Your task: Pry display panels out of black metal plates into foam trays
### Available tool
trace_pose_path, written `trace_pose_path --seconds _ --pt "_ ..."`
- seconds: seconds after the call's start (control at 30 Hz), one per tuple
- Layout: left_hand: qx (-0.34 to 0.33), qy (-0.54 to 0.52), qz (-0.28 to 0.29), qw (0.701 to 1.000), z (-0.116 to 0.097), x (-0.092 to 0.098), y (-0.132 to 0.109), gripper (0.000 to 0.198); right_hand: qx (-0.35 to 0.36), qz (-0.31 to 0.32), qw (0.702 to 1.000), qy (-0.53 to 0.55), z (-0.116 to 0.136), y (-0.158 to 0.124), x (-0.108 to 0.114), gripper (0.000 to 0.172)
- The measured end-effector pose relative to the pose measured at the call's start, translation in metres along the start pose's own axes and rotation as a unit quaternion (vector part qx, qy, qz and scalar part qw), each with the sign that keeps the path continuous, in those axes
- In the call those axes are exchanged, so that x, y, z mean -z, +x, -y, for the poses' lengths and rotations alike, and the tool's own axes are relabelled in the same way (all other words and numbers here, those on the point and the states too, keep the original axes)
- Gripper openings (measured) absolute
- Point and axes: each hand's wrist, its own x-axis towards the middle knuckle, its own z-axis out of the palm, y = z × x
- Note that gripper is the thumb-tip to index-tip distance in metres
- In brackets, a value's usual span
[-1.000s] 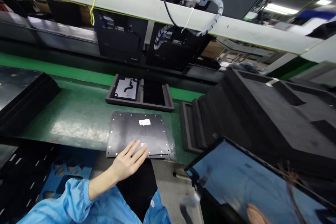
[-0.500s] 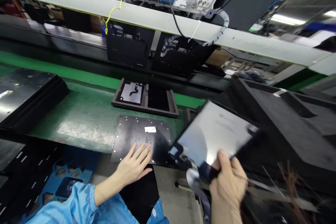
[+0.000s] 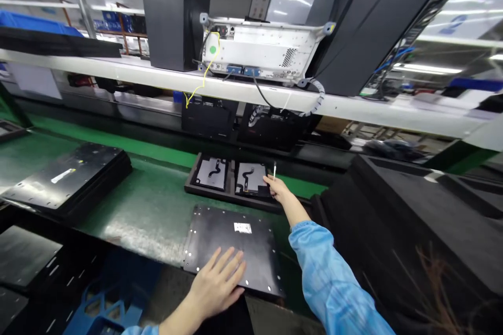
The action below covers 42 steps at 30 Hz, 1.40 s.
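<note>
Head view: one right panel (image 3: 255, 174), pale with a curved black strip, lay in the right compartment of a grey tray (image 3: 220, 195). Right hand (image 3: 280, 190), blue-sleeved: at the panel's right edge, fingers bent and close together; whether they gripped the edge or only touched it, cannot tell. One thin white item (image 3: 274, 169), upright beside these fingers; kind not clear. Left panel (image 3: 206, 172), of like pattern, in the tray's left compartment.

One dark plate (image 3: 223, 235), bright dots along its edges, flat on the desk on the near side of the tray; white label (image 3: 242, 228) on its upper face. Left hand (image 3: 218, 280): palm down over the plate's near edge, fingers extended and slightly spread, grasping nothing.

Green desk (image 3: 145, 209), glossy, beneath all the above. At left, a stack of dark plates (image 3: 94, 165). At right, a pile of black foam (image 3: 416, 214). Beyond the tray, a white beam (image 3: 353, 109) ran across; above it, one white device (image 3: 261, 52), with a yellow cord (image 3: 204, 81) hanging at its left.
</note>
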Motion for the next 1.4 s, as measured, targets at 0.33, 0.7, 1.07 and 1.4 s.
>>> trace_pose_path --seconds 0.33,0.7,1.07,1.4 --pt "0.005 -0.033 -0.001 0.999 0.001 0.002 0.003 0.058 0.074 0.047 0.989 -0.117 -0.050 -0.039 0.057 0.053" --pt "0.047 -0.113 0.006 0.992 0.001 0.020 0.017 0.052 0.084 -0.091 0.984 -0.130 -0.176 -0.247 0.086 0.057" --pt "0.408 -0.293 0.018 0.865 0.065 0.038 -0.020 0.066 -0.027 0.001 1.000 0.000 -0.131 -0.275 0.081 0.070" --pt "0.620 -0.437 0.054 0.650 0.077 0.031 -0.023 0.087 -0.069 0.093 0.993 -0.022 -0.105 -0.280 0.041 0.100"
